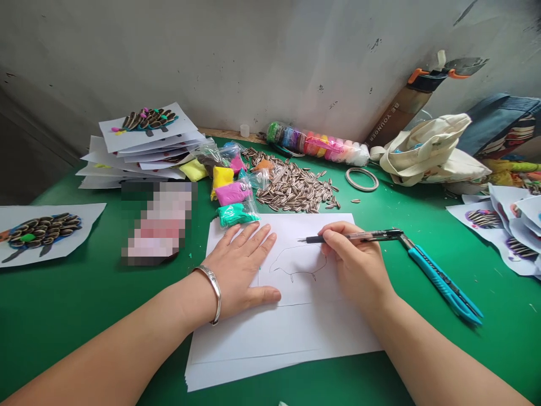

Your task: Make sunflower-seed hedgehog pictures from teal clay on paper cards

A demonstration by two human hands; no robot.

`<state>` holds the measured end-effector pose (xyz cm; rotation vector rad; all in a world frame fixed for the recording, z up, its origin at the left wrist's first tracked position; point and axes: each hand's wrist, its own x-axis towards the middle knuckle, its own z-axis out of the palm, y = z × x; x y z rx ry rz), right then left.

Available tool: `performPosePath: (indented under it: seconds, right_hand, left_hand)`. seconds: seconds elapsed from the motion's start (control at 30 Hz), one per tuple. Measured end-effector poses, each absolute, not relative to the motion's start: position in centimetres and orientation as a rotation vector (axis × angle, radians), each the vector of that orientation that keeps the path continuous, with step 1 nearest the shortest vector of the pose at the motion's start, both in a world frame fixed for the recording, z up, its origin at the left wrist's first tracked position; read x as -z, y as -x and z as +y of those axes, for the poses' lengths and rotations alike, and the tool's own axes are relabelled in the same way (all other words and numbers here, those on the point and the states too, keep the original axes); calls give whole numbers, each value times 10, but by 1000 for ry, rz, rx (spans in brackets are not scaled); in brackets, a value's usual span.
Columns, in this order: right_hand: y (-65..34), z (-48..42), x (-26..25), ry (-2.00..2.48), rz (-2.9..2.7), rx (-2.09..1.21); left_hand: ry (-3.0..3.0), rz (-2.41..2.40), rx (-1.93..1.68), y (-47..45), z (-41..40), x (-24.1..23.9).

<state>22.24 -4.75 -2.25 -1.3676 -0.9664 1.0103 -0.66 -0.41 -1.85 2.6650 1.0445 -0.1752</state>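
Note:
My left hand (240, 265) lies flat with fingers spread on the left part of a white sheet (296, 321), the top of a small stack of paper on the green table (84, 304). A silver bangle circles that wrist. My right hand (355, 265) grips a black pen (355, 237), its tip pointing left just above a thin pen outline of an animal (298, 262) drawn on the sheet.
Sunflower seeds (296, 189) and small bags of coloured clay (232, 194) lie behind the paper. A tube of clay colours (316, 144), a tape ring (362, 179), a blue utility knife (443, 282), a cloth bag (426, 152) and stacks of finished seed pictures (143, 141) surround them.

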Motion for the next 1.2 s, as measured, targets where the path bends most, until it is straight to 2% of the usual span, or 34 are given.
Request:
performPosePath:
  seconds: [0.23,0.37,0.6,0.87,1.0,1.2]
  right_hand:
    - [-218,-48,18,1307,-1073,-1042]
    - [-227,-46,12,1309,-1174,-826]
    - [-265,-33,10,1620,-1389,-334]
    - [-314,-24,25,1858,-1893,-102]
    - [-328,-21,30,2078,-2008,-81]
    - [-332,-20,36,2115,-2069,-124]
  left_hand:
    - [-2660,1049,170,7,-3,19]
    - [-2659,1045,178,8,-3,19]
    - [-2668,1030,115,10,-2,22]
    - [-2701,1023,94,11,-1,24]
    - [-2711,1025,93,11,0,25]
    - [-2709,1032,127,11,0,23]
